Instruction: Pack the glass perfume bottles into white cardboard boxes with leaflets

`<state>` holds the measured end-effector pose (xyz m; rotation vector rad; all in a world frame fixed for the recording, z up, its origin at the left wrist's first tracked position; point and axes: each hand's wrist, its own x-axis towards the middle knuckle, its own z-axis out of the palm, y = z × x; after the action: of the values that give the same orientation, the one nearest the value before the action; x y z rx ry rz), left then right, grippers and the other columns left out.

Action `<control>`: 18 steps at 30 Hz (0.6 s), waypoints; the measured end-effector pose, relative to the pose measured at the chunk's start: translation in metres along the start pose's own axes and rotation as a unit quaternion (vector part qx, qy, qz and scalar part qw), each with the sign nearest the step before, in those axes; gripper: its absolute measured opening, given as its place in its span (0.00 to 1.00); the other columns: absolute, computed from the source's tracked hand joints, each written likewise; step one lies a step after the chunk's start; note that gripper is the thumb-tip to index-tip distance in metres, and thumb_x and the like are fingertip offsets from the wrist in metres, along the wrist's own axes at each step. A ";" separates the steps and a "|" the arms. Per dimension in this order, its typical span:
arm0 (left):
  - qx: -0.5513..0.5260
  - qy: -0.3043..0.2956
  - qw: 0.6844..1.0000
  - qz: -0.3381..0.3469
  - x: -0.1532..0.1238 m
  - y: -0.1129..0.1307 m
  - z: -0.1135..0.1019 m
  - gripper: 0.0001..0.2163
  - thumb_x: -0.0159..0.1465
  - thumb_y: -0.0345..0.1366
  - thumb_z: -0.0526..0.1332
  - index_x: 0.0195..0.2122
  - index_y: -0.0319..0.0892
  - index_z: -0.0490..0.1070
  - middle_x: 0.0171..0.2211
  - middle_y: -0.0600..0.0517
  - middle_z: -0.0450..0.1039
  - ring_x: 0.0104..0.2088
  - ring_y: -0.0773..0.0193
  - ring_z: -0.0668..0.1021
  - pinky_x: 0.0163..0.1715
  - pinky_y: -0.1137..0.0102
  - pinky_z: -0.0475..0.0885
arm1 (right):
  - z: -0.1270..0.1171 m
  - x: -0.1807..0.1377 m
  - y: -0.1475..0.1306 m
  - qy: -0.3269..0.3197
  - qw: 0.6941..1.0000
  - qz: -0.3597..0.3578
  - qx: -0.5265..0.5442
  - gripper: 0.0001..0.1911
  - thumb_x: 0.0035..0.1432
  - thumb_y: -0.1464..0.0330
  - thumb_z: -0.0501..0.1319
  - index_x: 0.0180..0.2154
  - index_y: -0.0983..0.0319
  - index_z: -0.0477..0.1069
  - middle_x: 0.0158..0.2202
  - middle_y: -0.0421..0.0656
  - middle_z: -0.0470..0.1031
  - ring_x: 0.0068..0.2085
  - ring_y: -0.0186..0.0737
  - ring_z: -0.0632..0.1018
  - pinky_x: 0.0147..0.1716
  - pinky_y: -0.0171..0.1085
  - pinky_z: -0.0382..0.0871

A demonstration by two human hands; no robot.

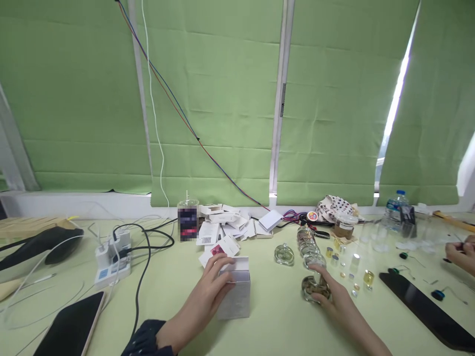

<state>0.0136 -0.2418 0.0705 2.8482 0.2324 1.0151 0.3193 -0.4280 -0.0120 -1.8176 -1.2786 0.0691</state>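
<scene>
My left hand [208,287] grips the upper left edge of a small white cardboard box [237,300], which stands upright on the table with its top flap raised. What is inside the box does not show. At the right, my right hand [336,294] is closed on a round, flat glass bottle [310,287] lying on the table, thumb near its lower side and fingers over its top. Behind that bottle, a row of similar glass bottles [307,242] runs away from me. Another glass bottle [284,254] lies apart, between the box and the row.
Flattened white cartons [226,222] are heaped at the back. Small gold and silver caps [335,259] lie right of the bottles. A power strip [113,269] with cables and a phone [69,326] are at left. Another person's hand [462,254] is at far right, beyond a black panel [426,306].
</scene>
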 end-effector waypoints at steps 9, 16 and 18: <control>-0.031 -0.004 0.999 0.006 -0.006 -0.007 0.006 0.08 0.64 0.25 0.54 0.37 0.45 0.69 0.59 0.45 0.60 0.59 0.51 0.59 0.51 0.55 0.67 | 0.012 0.029 -0.122 0.084 0.917 -0.032 0.389 0.34 0.49 0.63 0.67 0.55 0.53 0.54 0.39 0.43 0.73 0.42 0.45 0.77 0.43 0.44 0.73; -0.099 0.020 0.995 -0.020 -0.010 -0.014 0.009 0.07 0.63 0.30 0.60 0.38 0.48 0.75 0.58 0.47 0.65 0.61 0.53 0.60 0.54 0.56 0.66 | 0.068 0.046 -0.188 -0.006 0.911 -0.081 0.403 0.31 0.47 0.74 0.66 0.52 0.55 0.59 0.42 0.40 0.74 0.42 0.40 0.76 0.45 0.38 0.69; -0.114 0.041 0.992 -0.025 -0.013 -0.019 0.014 0.07 0.63 0.31 0.60 0.38 0.50 0.76 0.57 0.47 0.67 0.61 0.53 0.62 0.53 0.57 0.67 | 0.077 0.046 -0.177 -0.014 0.919 -0.083 0.386 0.30 0.47 0.74 0.64 0.52 0.55 0.59 0.41 0.40 0.74 0.41 0.39 0.75 0.43 0.36 0.69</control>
<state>0.0106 -0.2264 0.0491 2.5876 0.1804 1.0735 0.1729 -0.3313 0.0810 -1.0289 -1.1876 0.4438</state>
